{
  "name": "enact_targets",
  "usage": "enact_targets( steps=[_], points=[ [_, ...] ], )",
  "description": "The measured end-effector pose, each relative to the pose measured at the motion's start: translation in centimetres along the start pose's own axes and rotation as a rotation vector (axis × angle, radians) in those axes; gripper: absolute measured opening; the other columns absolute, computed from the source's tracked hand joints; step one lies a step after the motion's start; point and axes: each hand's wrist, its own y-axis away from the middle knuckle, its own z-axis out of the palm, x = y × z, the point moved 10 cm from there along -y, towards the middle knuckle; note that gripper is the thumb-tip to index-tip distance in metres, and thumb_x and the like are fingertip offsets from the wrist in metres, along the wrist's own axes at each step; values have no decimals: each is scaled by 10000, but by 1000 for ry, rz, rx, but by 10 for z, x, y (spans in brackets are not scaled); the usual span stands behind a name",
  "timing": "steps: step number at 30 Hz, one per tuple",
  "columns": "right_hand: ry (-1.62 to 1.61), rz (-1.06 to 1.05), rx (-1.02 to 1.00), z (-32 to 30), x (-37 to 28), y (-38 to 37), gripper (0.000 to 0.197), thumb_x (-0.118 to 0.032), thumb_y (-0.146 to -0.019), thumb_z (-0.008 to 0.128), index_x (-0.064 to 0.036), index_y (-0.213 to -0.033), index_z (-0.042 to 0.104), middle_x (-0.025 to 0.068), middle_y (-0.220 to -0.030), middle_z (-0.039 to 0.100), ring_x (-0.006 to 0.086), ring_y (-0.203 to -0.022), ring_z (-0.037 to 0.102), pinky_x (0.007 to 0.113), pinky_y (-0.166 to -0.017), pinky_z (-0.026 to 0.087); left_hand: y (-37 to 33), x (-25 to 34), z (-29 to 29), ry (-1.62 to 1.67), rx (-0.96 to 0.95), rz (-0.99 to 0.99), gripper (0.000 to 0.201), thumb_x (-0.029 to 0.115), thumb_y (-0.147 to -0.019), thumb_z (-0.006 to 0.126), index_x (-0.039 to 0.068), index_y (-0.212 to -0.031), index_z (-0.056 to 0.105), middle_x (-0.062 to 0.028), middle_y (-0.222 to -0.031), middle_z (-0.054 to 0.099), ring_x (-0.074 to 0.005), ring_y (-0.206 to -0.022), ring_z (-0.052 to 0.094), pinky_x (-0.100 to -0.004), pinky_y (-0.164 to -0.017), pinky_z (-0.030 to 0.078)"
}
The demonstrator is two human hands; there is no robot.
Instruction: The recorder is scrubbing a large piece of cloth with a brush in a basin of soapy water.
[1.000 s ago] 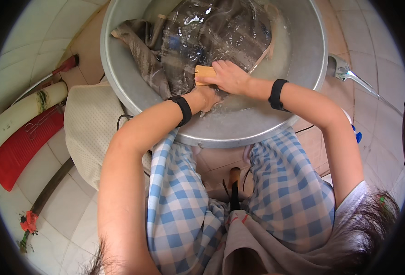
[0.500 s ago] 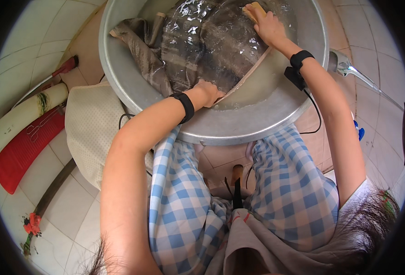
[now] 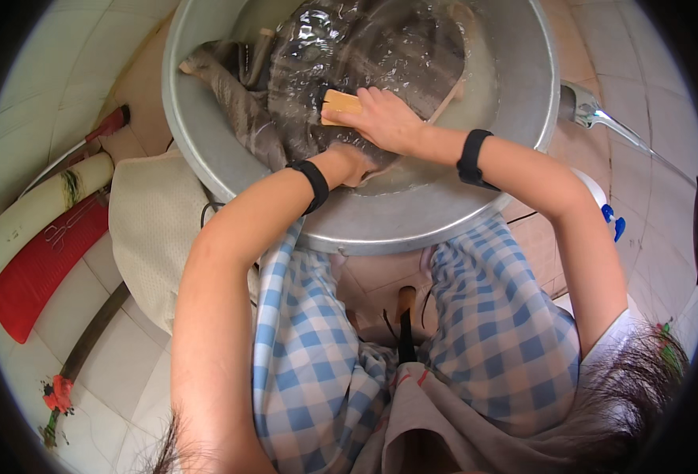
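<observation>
Nearest, in the lap of the seated person: trousers (image 3: 309, 347) in blue and white check, with a greyish garment (image 3: 436, 395) hanging between the knees. Directly ahead stands a large round metal basin (image 3: 416, 225), its near rim just over the knees.

Left hand (image 3: 353, 163): lowered inside the near part of the basin, at the near edge of the soaked cloth; black band (image 3: 311, 187) on the wrist. Its fingers are largely out of sight, so I cannot tell whether they pinch the cloth or merely press on it.

Right hand (image 3: 388, 122): just beyond the left one, closed around the right end of a yellow block (image 3: 341, 107), the other end projecting to the left; a second black band (image 3: 473, 160) on this wrist. The block is over the cloth, inside the basin. Whether it is a brush or soap cannot be determined.

The grey-brown cloth (image 3: 380, 51) spreads across the basin in cloudy water (image 3: 481, 103), wet and shining, one folded length lying toward the left wall.

Outside, left: a pale dotted cover (image 3: 155, 225) beside the basin; farther out, a red ribbed board (image 3: 45, 268). Right, beyond the basin: a shiny metal fitting (image 3: 590, 110).
</observation>
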Motion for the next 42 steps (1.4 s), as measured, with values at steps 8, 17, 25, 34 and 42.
enact_targets(
  steps=[8, 17, 25, 34, 42],
  points=[
    [282, 145, 211, -45, 123, -14, 552, -140, -799, 574, -350, -1294, 453, 124, -882, 516, 312, -810, 541, 426, -685, 459, -3, -6, 2, -14, 170, 7, 287, 303, -790, 567, 214, -1053, 641, -150, -1023, 656, -359, -951, 629, -491, -806, 492],
    [167, 780, 182, -46, 203, 36, 570, -242, -878, 529, -316, -1391, 292, 223, -1018, 516, 387, -893, 565, 474, -758, 484, -1, -4, -1, 10, 194, 31, 306, 272, -832, 512, 169, -1116, 556, -196, -1042, 637, -376, -965, 620, -494, -804, 474],
    [5, 656, 9, -8, 124, 61, 665, -193, -842, 533, -245, -1429, 225, 266, -1014, 461, 434, -875, 539, 494, -758, 487, 59, -25, -72, 58, 873, 1, 372, 145, -773, 609, 88, -1115, 473, -132, -1080, 515, -319, -925, 565, -459, -765, 460],
    [-399, 669, -307, 26, 45, 86, 657, -228, -865, 507, -206, -1434, 179, 333, -1085, 442, 497, -898, 551, 519, -782, 478, 66, -7, -94, -169, 885, -65, 626, 278, -638, 736, -12, -1112, 446, -157, -1038, 476, -306, -974, 494, -394, -816, 408],
    [-367, 584, -439, 8, 38, 71, 603, -241, -873, 520, -233, -1398, 224, 330, -1077, 470, 475, -904, 576, 504, -790, 480, 23, -59, -52, 1244, 629, -97, 544, 291, -763, 644, -51, -1104, 394, -197, -1025, 519, -292, -822, 591, -387, -719, 509]
  ],
)
